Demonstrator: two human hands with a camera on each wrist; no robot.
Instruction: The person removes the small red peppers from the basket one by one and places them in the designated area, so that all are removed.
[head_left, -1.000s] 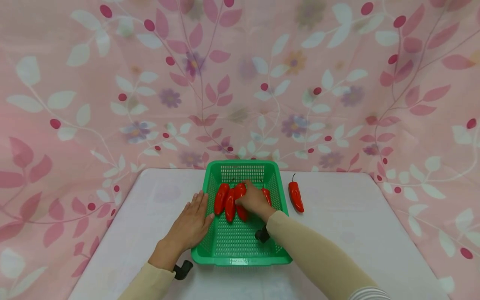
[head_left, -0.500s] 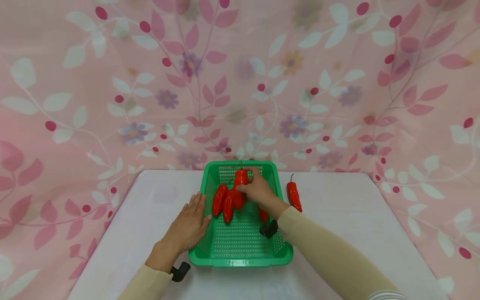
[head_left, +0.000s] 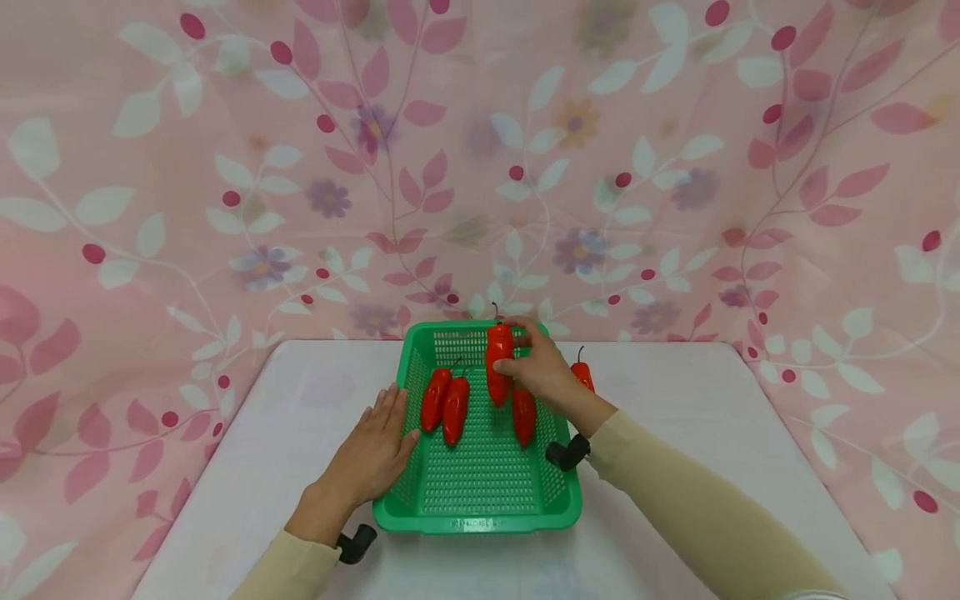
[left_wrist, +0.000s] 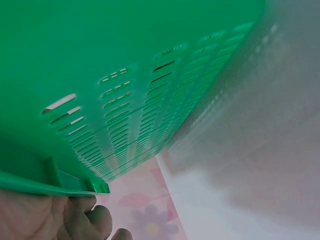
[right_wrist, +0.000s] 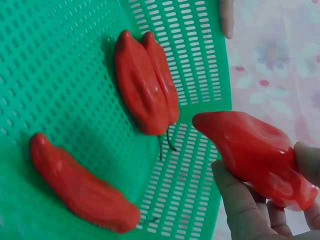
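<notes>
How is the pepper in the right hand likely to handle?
The red pepper seems fairly stiff, showing no sag in the right hand. Its glossy skin might prove slippery, and its rounded, tapering body could roll if set down.

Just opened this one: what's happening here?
A person's right hand holds a red pepper stem end up, raised off the floor of a green basket. The left hand rests against the basket's left side. Inside lie three more: two peppers side by side toward the left, and a single pepper toward the right. Another pepper lies on the table, right of the basket, partly hidden by the right arm.
</notes>
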